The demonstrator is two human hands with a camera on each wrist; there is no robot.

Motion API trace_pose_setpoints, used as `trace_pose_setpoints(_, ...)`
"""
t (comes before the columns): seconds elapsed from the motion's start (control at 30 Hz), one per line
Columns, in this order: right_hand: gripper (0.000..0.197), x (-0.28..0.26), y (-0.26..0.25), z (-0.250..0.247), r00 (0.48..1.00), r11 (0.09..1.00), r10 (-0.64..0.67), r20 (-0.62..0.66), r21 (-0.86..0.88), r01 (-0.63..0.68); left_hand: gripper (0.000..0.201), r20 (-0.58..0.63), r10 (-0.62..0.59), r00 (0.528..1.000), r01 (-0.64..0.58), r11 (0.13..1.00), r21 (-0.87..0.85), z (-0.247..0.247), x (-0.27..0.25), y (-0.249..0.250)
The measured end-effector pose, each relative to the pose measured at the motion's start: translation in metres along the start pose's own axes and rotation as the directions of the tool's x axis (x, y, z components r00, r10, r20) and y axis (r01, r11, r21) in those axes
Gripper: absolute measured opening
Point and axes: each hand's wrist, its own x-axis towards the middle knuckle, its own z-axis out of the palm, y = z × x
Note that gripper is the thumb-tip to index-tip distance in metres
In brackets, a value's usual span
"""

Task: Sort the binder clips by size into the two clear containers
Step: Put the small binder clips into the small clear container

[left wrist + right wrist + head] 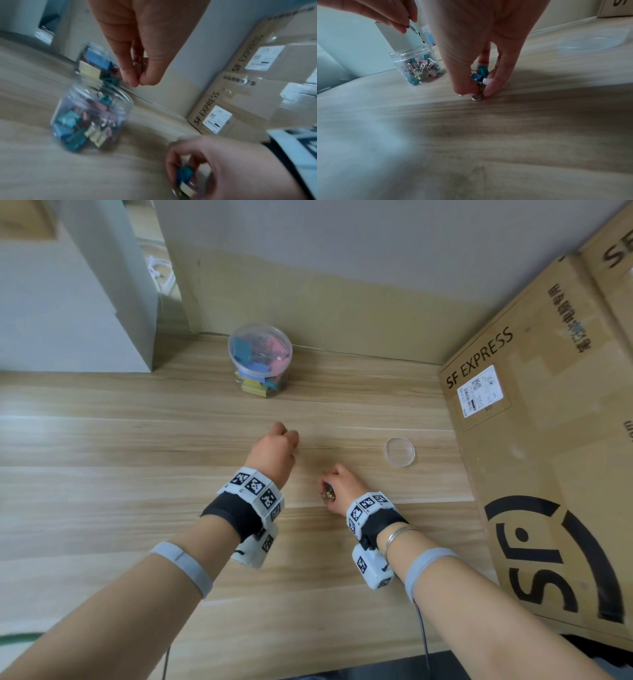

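Observation:
My left hand [286,436] hovers over the table and pinches a small binder clip [138,63] above an open small clear jar [92,115] that holds several small coloured clips. That jar is hidden under the hand in the head view. My right hand [476,93] is down at the table, pinching a bunch of small clips [479,77], teal, blue and pink, with one wire handle touching the wood. A larger clear container [260,361] with its lid on stands at the back, filled with big coloured clips.
A loose clear lid [400,451] lies on the wooden table [102,491] to the right of my hands. Large cardboard boxes [548,440] line the right side. A white box [68,302] stands at the back left, with the wall behind.

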Motion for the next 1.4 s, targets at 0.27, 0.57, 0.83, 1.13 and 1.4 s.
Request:
trace_pose_setpoints(0.27,0.019,0.005,-0.011,0.002,1.0,1.0,0.012,-0.026,0.022,-0.011,0.043,0.056,-0.106,0.993,0.109,0.993,-0.055,-0.007,-0.001,-0.031)
trace_pose_setpoints(0.57,0.006,0.013,-0.027,-0.028,0.994,0.979,0.012,-0.112,0.206,0.011,0.067,0.017,-0.211,0.977,0.212,0.967,-0.143,0.006,-0.013,-0.055)
trace_pose_setpoints(0.83,0.023,0.032,-0.077,-0.051,0.966,0.937,-0.158,-0.203,0.277,0.212,0.078,0.084,-0.215,0.973,0.228,0.95,-0.215,0.019,-0.015,-0.057)
trace_pose_setpoints(1.13,0.061,0.022,-0.029,-0.027,0.98,0.98,0.007,0.197,-0.196,0.033,0.08,0.102,-0.228,0.968,0.246,0.939,-0.24,0.018,-0.014,-0.061)
trace_pose_setpoints(1.4,0.035,0.023,-0.033,-0.017,0.975,0.968,-0.059,0.213,-0.226,0.108,0.08,0.102,-0.235,0.967,0.252,0.943,-0.216,0.024,-0.013,-0.066)
